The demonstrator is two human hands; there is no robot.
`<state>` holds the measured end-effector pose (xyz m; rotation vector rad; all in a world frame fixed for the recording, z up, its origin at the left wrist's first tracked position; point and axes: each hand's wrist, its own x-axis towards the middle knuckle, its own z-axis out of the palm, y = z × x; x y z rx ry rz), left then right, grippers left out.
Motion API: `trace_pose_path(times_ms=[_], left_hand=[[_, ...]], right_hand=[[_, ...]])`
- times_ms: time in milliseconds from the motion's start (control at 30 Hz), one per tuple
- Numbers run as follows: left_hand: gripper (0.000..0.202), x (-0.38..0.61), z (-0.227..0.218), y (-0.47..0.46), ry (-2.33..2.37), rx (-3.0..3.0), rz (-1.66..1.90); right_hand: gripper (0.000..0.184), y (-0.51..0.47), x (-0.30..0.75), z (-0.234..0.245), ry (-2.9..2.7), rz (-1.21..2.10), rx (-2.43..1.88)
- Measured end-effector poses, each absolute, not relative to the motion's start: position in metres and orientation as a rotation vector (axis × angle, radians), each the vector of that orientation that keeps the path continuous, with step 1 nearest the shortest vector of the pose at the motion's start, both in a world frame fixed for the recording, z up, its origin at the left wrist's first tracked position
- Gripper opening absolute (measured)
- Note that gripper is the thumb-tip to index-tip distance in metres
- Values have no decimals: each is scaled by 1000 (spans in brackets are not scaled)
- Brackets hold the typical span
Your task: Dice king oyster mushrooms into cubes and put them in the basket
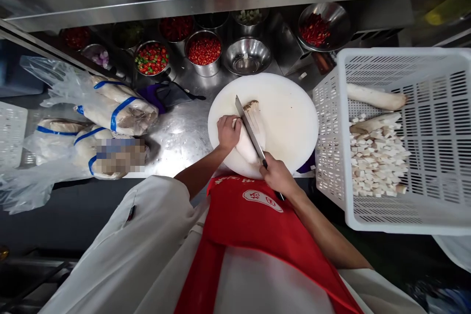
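A round white cutting board (290, 117) lies on the steel counter. A long pale king oyster mushroom (257, 122) rests on it lengthwise. My left hand (228, 131) is closed on the mushroom's left side, pressing it down. My right hand (278, 175) grips the dark handle of a knife (249, 128), whose blade runs lengthwise along the mushroom.
A white slotted basket (437, 132) at the right holds diced mushroom (375, 157) and whole mushrooms (375, 96). Plastic bags of mushrooms (114, 105) lie at the left. Steel bowls of chopped chillies (204, 51) and an empty bowl (248, 56) stand behind the board.
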<state>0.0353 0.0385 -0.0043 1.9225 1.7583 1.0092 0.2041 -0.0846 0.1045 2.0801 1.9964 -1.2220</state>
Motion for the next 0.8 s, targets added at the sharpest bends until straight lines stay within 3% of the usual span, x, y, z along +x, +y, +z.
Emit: trace_pose_path(times_ms=[467,633,800], left_hand=[[37,30,4,38,1753,1897,1125],[31,6,16,26,1148,2355,790],[44,-6,9,35,853,2492,628]], right_hand=[[41,-86,217,114,2035,-1193,2110],[45,-113,220,138,2015,-1215,2089],[41,-124,210,139,2041,-1219,2048]])
